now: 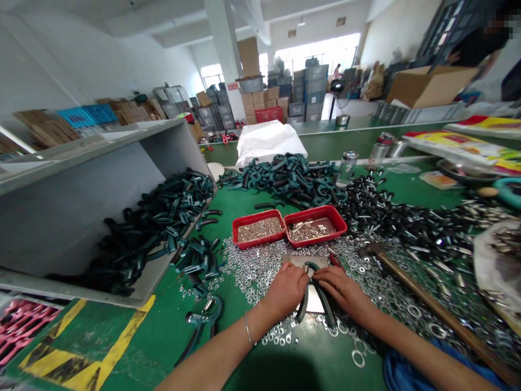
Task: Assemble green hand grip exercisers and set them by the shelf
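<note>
My left hand and my right hand meet over a metal plate, both closed on dark green hand shears. The shears' curved head points away from me and their two handles spread towards me. My left fingers pinch near the joint, hiding what is there. My right fingers press on the head's right side. A red-handled tool lies just beyond my right hand. Loose metal washers surround the plate. Another pair of shears, with a spring showing, lies to the left.
Two red trays of small metal parts stand beyond the plate. A hammer lies at right beside heaped black-headed bolts. Green tool parts pile up behind. A grey bin at left holds more. Blue cloth lies near my right forearm.
</note>
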A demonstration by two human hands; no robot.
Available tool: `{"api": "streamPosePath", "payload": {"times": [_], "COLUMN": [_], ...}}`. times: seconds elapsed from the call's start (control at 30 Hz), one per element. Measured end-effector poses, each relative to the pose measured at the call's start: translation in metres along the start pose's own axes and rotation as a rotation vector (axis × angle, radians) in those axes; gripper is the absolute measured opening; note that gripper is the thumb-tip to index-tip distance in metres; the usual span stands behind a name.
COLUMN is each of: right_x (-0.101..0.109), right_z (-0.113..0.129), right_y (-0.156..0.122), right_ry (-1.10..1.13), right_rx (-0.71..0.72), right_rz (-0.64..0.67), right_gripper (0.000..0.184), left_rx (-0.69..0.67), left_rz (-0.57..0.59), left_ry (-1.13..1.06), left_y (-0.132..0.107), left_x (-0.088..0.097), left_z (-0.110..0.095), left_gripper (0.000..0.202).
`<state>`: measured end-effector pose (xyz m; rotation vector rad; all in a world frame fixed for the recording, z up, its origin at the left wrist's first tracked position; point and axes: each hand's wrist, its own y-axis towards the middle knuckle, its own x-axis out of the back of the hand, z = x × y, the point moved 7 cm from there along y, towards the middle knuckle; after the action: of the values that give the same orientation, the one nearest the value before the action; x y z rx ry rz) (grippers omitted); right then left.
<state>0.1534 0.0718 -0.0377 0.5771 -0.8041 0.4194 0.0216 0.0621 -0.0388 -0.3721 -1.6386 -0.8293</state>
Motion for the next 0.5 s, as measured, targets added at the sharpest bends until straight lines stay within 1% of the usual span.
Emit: {"api": "streamPosePath", "payload": {"times": [0.07,0.13,0.2,0.3,0.4,0.47,0.5], "right_x": [0.021,0.047,0.071,0.104,0.122,0.124,0.122], "right_z": [-0.016,-0.036,-0.055,-0.084,-0.110,-0.121,-0.126], "right_y": [-0.011,-0.023,-0.038,-0.064,-0.089,-0.099,-0.101], "right_ry": [0.012,-0.079,-0.230,-0.543,-0.809,-0.867,-0.870], "right_rx": [-0.115,-0.181,-0.185,-0.192,-0.249,-0.262,-0.265], "right_rz": [-0.072,-0.127,-0.125,-0.086,-0.061,-0.037,-0.019], "right_gripper": [0.026,0.028,0.029,0.030,0.030,0.033,0.035], "left_rx": [-0.013,-0.035,-0.068,-0.148,-0.222,-0.215,-0.183], "left_rz": [-0.004,-0.010,-0.004,0.043,0.111,0.126,0.118], "left_ry": [0.013,0.026,0.048,0.082,0.078,0.027,-0.018], "left_y": [0.001,0.003,0.007,0.011,0.009,0.003,0.000], "left_x": [0.002,0.005,0.008,0.007,0.004,0.003,0.005], "left_z": [-0.001,-0.003,-0.006,-0.011,-0.014,-0.013,-0.010], "left_gripper": [0.027,0.027,0.028,0.030,0.029,0.028,0.027]}}
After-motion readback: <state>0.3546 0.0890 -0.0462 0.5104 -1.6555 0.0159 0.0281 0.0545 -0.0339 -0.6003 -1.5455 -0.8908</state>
